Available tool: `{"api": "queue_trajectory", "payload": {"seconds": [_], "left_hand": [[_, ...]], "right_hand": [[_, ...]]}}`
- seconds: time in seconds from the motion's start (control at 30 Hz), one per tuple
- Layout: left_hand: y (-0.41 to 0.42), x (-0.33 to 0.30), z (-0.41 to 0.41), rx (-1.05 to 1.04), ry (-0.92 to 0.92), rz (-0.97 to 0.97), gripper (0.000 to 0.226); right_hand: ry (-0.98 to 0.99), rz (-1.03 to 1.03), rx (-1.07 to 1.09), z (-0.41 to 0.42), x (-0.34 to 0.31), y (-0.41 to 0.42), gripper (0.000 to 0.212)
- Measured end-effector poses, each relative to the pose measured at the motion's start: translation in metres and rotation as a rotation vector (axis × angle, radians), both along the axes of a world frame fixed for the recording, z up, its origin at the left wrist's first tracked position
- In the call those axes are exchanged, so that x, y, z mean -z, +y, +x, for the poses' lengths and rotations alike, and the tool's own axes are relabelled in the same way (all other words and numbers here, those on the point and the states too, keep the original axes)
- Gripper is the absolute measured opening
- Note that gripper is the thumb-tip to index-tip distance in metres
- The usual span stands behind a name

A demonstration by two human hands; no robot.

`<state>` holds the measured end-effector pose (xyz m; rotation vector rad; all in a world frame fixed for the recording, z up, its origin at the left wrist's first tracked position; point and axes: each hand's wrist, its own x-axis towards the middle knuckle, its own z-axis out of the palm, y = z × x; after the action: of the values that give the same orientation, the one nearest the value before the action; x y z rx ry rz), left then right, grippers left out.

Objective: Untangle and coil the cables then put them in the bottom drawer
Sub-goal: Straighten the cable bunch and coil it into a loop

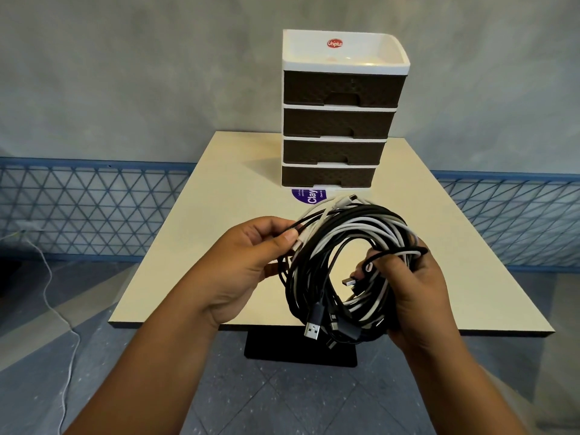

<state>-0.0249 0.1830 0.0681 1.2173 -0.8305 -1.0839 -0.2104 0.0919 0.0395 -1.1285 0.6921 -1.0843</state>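
A person holds a bundle of black and white cables [348, 265] at lower centre of the frame, above the near edge of the tabletop [219, 189]. The left hand [248, 265] pinches strands at the bundle's left; the right hand [411, 293] grasps its right side. The bottom drawer [326, 177], upper centre, is closed. Best freed one plug [312, 331] at a time, loops kept slack, not pulled tight

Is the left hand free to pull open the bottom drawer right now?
Probably not yet. The left hand is pinching strands of the cable bundle, which the right hand also grips. Nothing blocks the shut bottom drawer on the table.
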Motion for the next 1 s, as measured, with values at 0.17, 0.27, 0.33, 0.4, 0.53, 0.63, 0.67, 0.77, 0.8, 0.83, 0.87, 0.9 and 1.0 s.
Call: {"api": "queue_trajectory", "payload": {"seconds": [0.17,0.27,0.33,0.4,0.53,0.63,0.67,0.77,0.8,0.83,0.87,0.9,1.0], "left_hand": [[0.0,0.001,0.0,-0.018,-0.002,0.0,0.03],[0.004,-0.001,-0.002,-0.01,-0.084,0.0,0.041],[0.004,0.0,-0.003,-0.01,-0.2,0.006,0.045],[0.003,0.005,-0.004,-0.022,-0.334,0.007,0.045],[-0.002,0.014,-0.007,-0.041,-0.371,-0.051,0.023],[-0.003,0.012,-0.012,-0.044,-0.346,-0.085,0.022],[-0.003,0.013,-0.013,-0.052,-0.334,-0.081,0.027],[-0.006,0.015,-0.014,-0.112,-0.364,-0.064,0.042],[-0.006,0.016,-0.014,-0.137,-0.401,-0.082,0.042],[-0.007,0.017,-0.015,-0.158,-0.448,-0.114,0.041],[-0.006,0.017,-0.017,-0.178,-0.482,-0.152,0.037],[-0.006,0.017,-0.019,-0.201,-0.498,-0.188,0.031],[-0.004,0.017,-0.022,-0.239,-0.477,-0.244,0.024]], "right_hand": [[0.006,-0.009,0.0,-0.001,0.0,0.002,0.023],[0.012,0.003,0.019,-0.002,-0.001,0.004,0.025],[0.017,0.008,0.038,-0.003,-0.002,0.003,0.026],[0.019,0.009,0.05,-0.003,-0.003,0.003,0.025],[0.007,0.01,0.032,-0.004,-0.004,0.005,0.027],[-0.015,0.017,0.023,-0.004,-0.007,0.007,0.027],[-0.018,0.017,0.02,-0.004,-0.007,0.007,0.027],[-0.017,0.018,0.024,-0.004,-0.01,0.008,0.033],[-0.018,0.024,0.027,-0.004,-0.01,0.009,0.034],[-0.02,0.033,0.029,-0.004,-0.01,0.009,0.034],[-0.022,0.04,0.03,-0.004,-0.01,0.009,0.033],[-0.025,0.044,0.03,-0.005,-0.01,0.008,0.032],[-0.047,0.062,0.036,-0.007,-0.01,0.007,0.029]]}}
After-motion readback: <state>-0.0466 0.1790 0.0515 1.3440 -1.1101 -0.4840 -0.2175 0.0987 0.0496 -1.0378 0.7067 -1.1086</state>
